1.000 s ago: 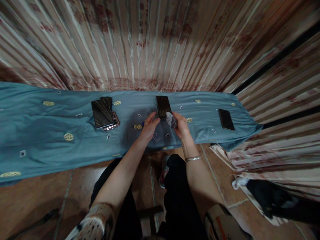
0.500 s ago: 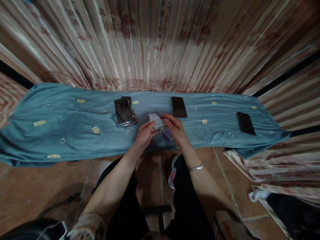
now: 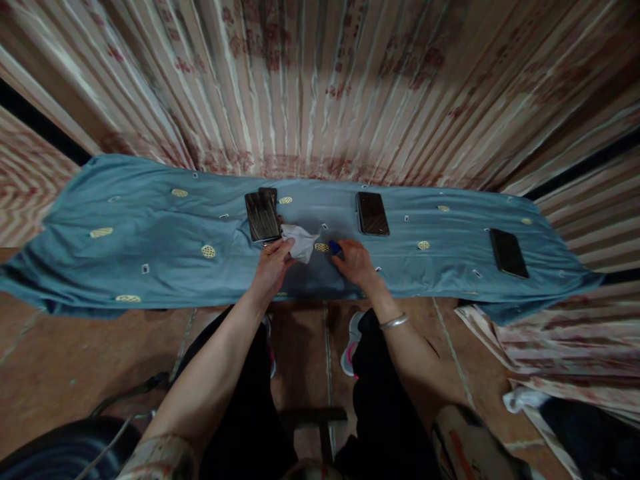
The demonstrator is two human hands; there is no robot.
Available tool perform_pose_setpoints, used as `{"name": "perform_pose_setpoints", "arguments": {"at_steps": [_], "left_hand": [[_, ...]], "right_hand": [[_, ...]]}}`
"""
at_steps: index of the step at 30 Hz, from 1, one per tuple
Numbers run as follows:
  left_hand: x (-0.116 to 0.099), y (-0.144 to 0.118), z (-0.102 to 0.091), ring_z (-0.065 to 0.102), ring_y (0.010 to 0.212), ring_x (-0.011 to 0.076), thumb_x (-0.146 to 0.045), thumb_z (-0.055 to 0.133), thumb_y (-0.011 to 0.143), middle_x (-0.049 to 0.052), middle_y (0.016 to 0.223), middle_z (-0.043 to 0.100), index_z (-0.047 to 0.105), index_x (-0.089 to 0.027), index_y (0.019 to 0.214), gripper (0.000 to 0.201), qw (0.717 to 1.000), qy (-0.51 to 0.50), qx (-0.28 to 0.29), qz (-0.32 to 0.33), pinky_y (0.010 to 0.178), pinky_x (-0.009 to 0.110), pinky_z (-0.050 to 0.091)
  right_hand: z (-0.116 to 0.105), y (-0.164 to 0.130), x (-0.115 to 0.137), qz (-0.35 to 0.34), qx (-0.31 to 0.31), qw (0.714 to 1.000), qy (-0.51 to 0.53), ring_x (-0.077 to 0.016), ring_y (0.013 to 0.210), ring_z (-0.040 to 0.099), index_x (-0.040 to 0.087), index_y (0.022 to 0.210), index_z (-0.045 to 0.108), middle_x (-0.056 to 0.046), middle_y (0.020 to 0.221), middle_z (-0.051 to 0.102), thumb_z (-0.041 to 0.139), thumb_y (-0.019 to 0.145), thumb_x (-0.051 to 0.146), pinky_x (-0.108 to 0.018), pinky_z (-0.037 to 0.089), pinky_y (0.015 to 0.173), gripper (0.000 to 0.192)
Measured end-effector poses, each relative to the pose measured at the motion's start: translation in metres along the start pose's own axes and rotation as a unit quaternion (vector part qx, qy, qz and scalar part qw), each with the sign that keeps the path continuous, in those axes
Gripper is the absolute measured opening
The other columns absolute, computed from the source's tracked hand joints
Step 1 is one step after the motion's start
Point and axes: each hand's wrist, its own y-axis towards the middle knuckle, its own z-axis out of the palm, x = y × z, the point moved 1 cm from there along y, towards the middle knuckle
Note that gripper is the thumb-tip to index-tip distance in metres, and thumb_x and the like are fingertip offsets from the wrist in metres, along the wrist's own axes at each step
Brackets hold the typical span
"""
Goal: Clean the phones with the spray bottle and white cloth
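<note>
A crumpled whitish cloth is pinched between the thumb and fingers of my left hand, just over the blue bed-like cover. My right hand is closed round a small dark-blue object. Most of that object is hidden by the fingers, so its kind does not show. Close beyond my left hand lies a dark phone on top of other phones, partly covered by the cloth. Another dark phone rests a little beyond my right hand.
One more dark phone lies farther right on the teal patterned cover. Pleated curtains hang behind and at the sides. Below are my legs, a tiled floor and a black round thing at lower left.
My hands have moved apart; the cloth stays in my left hand, shifted left. A greyish patterned piece under my right hand no longer shows, and a blue object now does. The view has shifted slightly.
</note>
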Motion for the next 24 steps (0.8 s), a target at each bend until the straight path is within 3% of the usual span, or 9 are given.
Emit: {"name": "perform_pose_setpoints", "arguments": {"at_steps": [3,5,7,10,12,15,18,20,24], "left_hand": [[0.001,0.001,0.000,0.065,0.063,0.0118,-0.035,0.089,0.058,-0.002,0.066,0.070,0.070,-0.017,0.074,0.031,1.000,0.009,-0.009,0.003,0.059,0.021,0.049],[0.002,0.002,0.000,0.062,0.060,0.0105,-0.035,0.088,0.059,-0.003,0.064,0.067,0.068,-0.017,0.071,0.029,1.000,0.015,-0.017,0.001,0.057,0.021,0.047],[0.003,0.003,0.001,0.061,0.059,0.0100,-0.036,0.088,0.060,-0.004,0.063,0.065,0.067,-0.018,0.069,0.029,1.000,0.022,-0.020,-0.002,0.057,0.020,0.047],[0.005,0.001,0.005,0.061,0.061,0.0103,-0.039,0.088,0.060,-0.003,0.065,0.066,0.068,-0.018,0.071,0.031,0.999,0.031,-0.014,-0.001,0.058,0.021,0.047],[0.006,-0.002,0.008,0.063,0.063,0.0110,-0.042,0.089,0.059,-0.002,0.069,0.069,0.069,-0.018,0.075,0.034,0.999,0.036,-0.011,-0.001,0.059,0.021,0.047],[0.008,-0.004,0.013,0.062,0.063,0.0113,-0.043,0.089,0.059,-0.001,0.069,0.070,0.069,-0.018,0.074,0.036,0.999,0.041,-0.014,-0.011,0.059,0.022,0.048],[0.011,-0.005,0.017,0.061,0.061,0.0111,-0.042,0.088,0.061,-0.001,0.067,0.070,0.069,-0.018,0.073,0.033,0.999,0.043,-0.011,-0.023,0.059,0.022,0.048],[0.012,-0.006,0.019,0.063,0.062,0.0116,-0.041,0.087,0.063,0.000,0.068,0.071,0.071,-0.017,0.076,0.032,0.999,0.041,0.002,-0.032,0.059,0.022,0.048],[0.015,-0.010,0.025,0.064,0.061,0.0122,-0.038,0.086,0.067,0.000,0.068,0.071,0.070,-0.017,0.076,0.029,0.998,0.016,0.022,-0.051,0.059,0.023,0.049]], "right_hand": [[-0.006,0.006,-0.002,0.055,0.004,0.986,0.160,-0.0270,0.095,0.071,0.018,0.106,0.073,-0.010,0.099,0.077,0.069,0.084,0.031,-0.043,0.055,0.092,0.027],[-0.011,0.006,-0.001,0.080,0.020,0.940,0.331,-0.0247,0.087,0.072,0.020,0.101,0.073,-0.007,0.092,0.077,0.071,0.082,0.044,-0.041,0.057,0.084,0.031],[-0.016,0.002,0.004,0.096,0.032,0.872,0.478,-0.0229,0.083,0.074,0.022,0.102,0.071,-0.005,0.092,0.078,0.076,0.076,0.055,-0.038,0.059,0.080,0.042],[-0.022,-0.006,0.014,0.111,0.037,0.826,0.551,-0.0203,0.075,0.073,0.027,0.125,0.064,-0.001,0.088,0.078,0.079,0.073,0.055,-0.036,0.060,0.074,0.061],[-0.028,-0.011,0.021,0.092,0.034,0.837,0.538,-0.0190,0.071,0.072,0.028,0.140,0.056,0.000,0.088,0.078,0.074,0.079,0.052,-0.036,0.061,0.074,0.068],[-0.038,-0.019,0.033,0.032,0.009,0.892,0.451,-0.0188,0.071,0.072,0.028,0.148,0.050,-0.002,0.095,0.078,0.064,0.089,0.047,-0.038,0.062,0.077,0.064],[-0.046,-0.030,0.045,-0.046,-0.029,0.953,0.297,-0.0217,0.094,0.074,0.024,0.147,0.053,-0.007,0.119,0.076,0.056,0.094,0.037,-0.041,0.058,0.095,0.055],[-0.047,-0.036,0.052,-0.097,-0.028,0.970,0.220,-0.0235,0.111,0.071,0.023,0.148,0.051,-0.008,0.131,0.071,0.052,0.096,0.033,-0.041,0.054,0.104,0.054],[-0.041,-0.040,0.057,-0.133,-0.015,0.984,0.118,-0.0245,0.115,0.070,0.022,0.149,0.049,-0.010,0.133,0.070,0.045,0.096,0.024,-0.039,0.054,0.103,0.053]]}}
